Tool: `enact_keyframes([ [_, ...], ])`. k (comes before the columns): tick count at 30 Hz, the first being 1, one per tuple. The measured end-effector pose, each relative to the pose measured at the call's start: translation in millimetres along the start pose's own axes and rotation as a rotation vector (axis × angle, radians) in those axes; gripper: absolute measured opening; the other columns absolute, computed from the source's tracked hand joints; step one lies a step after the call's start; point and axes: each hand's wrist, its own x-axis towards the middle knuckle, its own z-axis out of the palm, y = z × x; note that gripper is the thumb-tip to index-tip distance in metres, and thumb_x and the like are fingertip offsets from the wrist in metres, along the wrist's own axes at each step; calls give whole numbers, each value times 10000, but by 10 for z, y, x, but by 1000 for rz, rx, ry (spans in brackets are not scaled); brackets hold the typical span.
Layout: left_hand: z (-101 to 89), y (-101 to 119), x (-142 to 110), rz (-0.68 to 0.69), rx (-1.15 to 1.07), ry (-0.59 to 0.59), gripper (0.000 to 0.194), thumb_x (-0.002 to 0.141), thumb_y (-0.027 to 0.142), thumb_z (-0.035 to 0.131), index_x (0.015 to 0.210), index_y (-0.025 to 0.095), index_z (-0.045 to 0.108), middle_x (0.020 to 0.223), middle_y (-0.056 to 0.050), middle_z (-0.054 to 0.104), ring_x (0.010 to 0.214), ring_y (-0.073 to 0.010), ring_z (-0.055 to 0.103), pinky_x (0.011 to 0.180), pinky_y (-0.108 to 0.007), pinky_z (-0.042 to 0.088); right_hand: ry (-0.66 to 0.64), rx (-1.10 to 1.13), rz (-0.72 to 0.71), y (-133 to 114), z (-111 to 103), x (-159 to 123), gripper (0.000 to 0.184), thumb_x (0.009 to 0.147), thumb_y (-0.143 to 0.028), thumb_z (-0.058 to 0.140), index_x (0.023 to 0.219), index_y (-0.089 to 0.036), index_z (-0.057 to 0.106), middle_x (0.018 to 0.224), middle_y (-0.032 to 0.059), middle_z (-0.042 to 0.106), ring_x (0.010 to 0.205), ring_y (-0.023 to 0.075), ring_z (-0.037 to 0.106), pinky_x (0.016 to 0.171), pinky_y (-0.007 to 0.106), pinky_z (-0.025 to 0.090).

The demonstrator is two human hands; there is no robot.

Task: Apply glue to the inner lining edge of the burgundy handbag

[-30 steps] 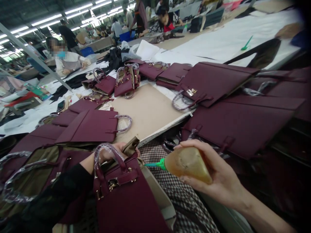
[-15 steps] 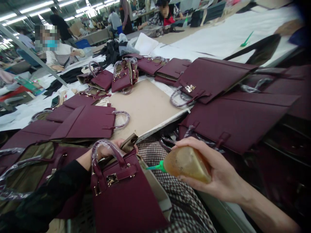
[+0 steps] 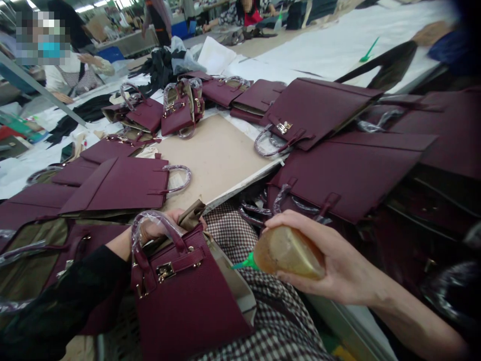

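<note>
A burgundy handbag (image 3: 188, 296) rests on my lap, upright and tilted, with plastic-wrapped handles and a metal clasp. My left hand (image 3: 160, 228) reaches behind its handles and grips the top by the olive lining (image 3: 191, 214); the fingertips are partly hidden. In my right hand (image 3: 334, 263) lies a squeeze bottle (image 3: 289, 253) of amber liquid, fingers wrapped round it. Its thin green nozzle (image 3: 247, 261) points left at the pale open side panel (image 3: 229, 271) of the bag. Whether the tip touches the panel I cannot tell.
More burgundy bags lie in stacks to the left (image 3: 120, 185) and right (image 3: 338, 175). A beige board (image 3: 210, 150) covers the table between them. A green nozzle (image 3: 370, 50) stands on white sheeting farther back. A masked person (image 3: 75, 75) sits across the table at left.
The view has shifted, so most things appear farther left and slightly higher. The bottle's nozzle has drawn a little away from the bag's side. Both hands keep their holds.
</note>
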Motion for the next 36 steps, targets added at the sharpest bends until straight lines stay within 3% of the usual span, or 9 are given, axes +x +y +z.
enact_keyframes([
  [3, 6, -3, 5, -21, -11, -18, 436, 758, 126, 745, 1178, 108, 633, 1071, -48, 664, 867, -152, 598, 780, -214, 489, -39, -4, 8, 4, -9, -21, 595, 845, -369, 775, 1334, -282, 446, 1173, 33, 601, 1007, 182, 613, 856, 263, 532],
  [8, -2, 7, 20, -13, 59, -28, 410, 783, 119, 708, 1184, 91, 624, 1096, -33, 656, 958, -159, 584, 903, -223, 466, -98, -27, 5, 4, -39, -52, 582, 851, -376, 766, 1328, -289, 443, 1176, 15, 609, 1024, 172, 614, 884, 263, 519],
  [16, 49, 15, 22, -24, 15, -31, 364, 786, 87, 660, 1144, 72, 598, 1033, -49, 642, 847, -151, 567, 781, -252, 499, -192, 7, 25, 46, -46, -86, 555, 866, -376, 754, 1320, -300, 444, 1189, -6, 614, 1032, 160, 618, 902, 272, 508],
  [23, 142, 123, 27, -59, 56, -39, 355, 751, 151, 747, 1080, 92, 625, 984, -62, 655, 815, -156, 586, 782, -275, 519, -240, 11, 34, 79, -42, -71, 550, 857, -390, 762, 1308, -283, 467, 1202, 12, 627, 1028, 189, 632, 901, 312, 515],
  [27, 56, 168, 9, -19, 100, -87, 375, 743, 222, 793, 1068, 116, 639, 970, -76, 651, 815, -166, 601, 766, -276, 515, -228, 195, 187, 194, -61, -84, 536, 846, -425, 763, 1293, -264, 516, 1140, 22, 643, 965, 202, 640, 832, 305, 536],
  [29, 3, 227, -29, -8, 131, -120, 393, 746, 253, 806, 1074, 114, 639, 964, -80, 642, 819, -166, 593, 759, -269, 505, -196, 358, 307, 294, -63, -140, 538, 849, -445, 752, 1299, -261, 522, 1106, 26, 643, 925, 204, 642, 775, 290, 550],
  [32, 1, 373, -133, 22, 170, -84, 435, 734, 277, 822, 1089, 105, 638, 947, -75, 634, 811, -155, 575, 736, -245, 482, -39, 604, 461, 473, -12, -295, 668, 837, -496, 743, 1397, -271, 457, 1169, 60, 630, 966, 249, 645, 757, 320, 573],
  [36, 195, 593, -281, 49, 297, -17, 403, 756, 250, 782, 1105, 137, 614, 949, -40, 624, 847, -156, 574, 766, -244, 467, 226, 912, 565, 667, 192, -534, 638, 844, -440, 722, 1391, -250, 454, 1188, 104, 626, 888, 242, 638, 646, 308, 553],
])
